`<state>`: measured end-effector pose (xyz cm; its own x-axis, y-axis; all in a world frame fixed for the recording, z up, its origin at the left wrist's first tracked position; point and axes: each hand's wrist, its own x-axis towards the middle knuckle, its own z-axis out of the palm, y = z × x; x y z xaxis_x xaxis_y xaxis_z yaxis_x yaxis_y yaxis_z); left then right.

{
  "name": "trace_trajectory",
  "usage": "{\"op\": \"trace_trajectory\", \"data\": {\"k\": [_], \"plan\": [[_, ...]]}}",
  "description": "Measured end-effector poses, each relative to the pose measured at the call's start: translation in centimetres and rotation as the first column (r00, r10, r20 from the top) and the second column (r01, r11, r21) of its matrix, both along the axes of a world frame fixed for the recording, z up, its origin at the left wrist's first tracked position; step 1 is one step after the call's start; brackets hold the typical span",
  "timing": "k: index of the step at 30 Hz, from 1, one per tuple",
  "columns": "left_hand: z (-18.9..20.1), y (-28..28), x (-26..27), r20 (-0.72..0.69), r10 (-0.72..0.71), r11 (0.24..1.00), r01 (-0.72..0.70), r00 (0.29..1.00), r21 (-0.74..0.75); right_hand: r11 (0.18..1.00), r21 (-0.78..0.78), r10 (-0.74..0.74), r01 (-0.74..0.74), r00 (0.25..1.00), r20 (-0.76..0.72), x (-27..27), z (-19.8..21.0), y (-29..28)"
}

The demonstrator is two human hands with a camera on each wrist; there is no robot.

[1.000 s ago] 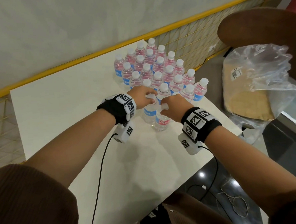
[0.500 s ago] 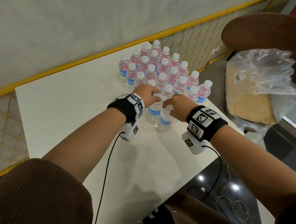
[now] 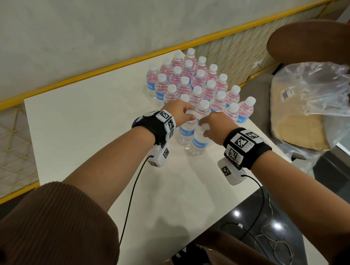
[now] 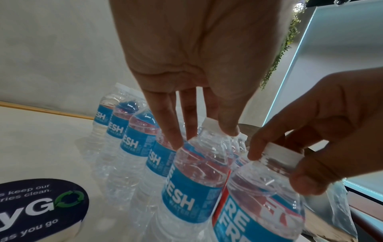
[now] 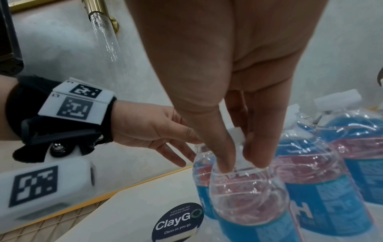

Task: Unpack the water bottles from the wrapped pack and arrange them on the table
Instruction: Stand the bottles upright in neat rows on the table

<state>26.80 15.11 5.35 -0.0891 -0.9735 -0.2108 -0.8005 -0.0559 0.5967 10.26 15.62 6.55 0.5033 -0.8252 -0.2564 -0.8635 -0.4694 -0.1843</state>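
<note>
Several clear water bottles [image 3: 197, 80] with white caps and blue-and-red labels stand in rows at the far right corner of the white table [image 3: 88, 126]. Two more stand just in front of them. My left hand [image 3: 189, 116] pinches the top of the left bottle [image 3: 183, 132]; in the left wrist view its fingertips [image 4: 176, 144] rest on the bottle's [image 4: 194, 180] shoulder around the cap. My right hand [image 3: 205, 129] pinches the cap of the nearer bottle [image 3: 199, 143], and the right wrist view shows thumb and fingers [image 5: 259, 160] closed on it [image 5: 248, 196].
A crumpled clear plastic bag [image 3: 310, 109] with brown cardboard inside lies on a seat right of the table, by a brown chair back [image 3: 317, 41]. A yellow-railed mesh panel [image 3: 236, 48] runs behind. A dark round sticker [image 5: 178, 221] sits on the table left of the bottles. The table's right edge is close.
Both hands stay on the same two bottle tops. The nearer bottle has turned, its blue label now facing me instead of the red one. My head has moved slightly.
</note>
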Motion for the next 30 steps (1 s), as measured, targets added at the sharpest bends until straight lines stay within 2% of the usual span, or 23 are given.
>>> {"op": "trace_trajectory", "data": {"k": [9,16,23,27,30], "plan": [[-0.4,-0.1,0.0,-0.011,0.003,1.0,-0.003,1.0,0.01,1.0,-0.017,-0.02,0.02,1.0,-0.006,0.1,-0.7,-0.2],[-0.4,-0.6,-0.5,-0.043,0.058,0.998,-0.058,0.997,-0.018,0.998,-0.027,-0.055,0.055,0.998,-0.004,0.2,-1.2,-0.1],[-0.8,-0.4,-0.4,-0.12,0.083,0.995,-0.088,0.989,-0.04,0.995,-0.003,-0.102,0.102,0.995,0.014,0.4,-1.0,0.2],[-1.9,0.9,0.3,-0.238,0.188,0.975,-0.21,0.953,-0.069,0.98,0.092,-0.184,0.175,0.978,0.102,-0.8,-0.3,0.4],[-3.4,3.0,0.4,-0.376,0.351,0.892,-0.429,0.857,-0.145,0.925,0.203,-0.368,0.32,0.888,0.275,-3.5,0.5,0.1]]}}
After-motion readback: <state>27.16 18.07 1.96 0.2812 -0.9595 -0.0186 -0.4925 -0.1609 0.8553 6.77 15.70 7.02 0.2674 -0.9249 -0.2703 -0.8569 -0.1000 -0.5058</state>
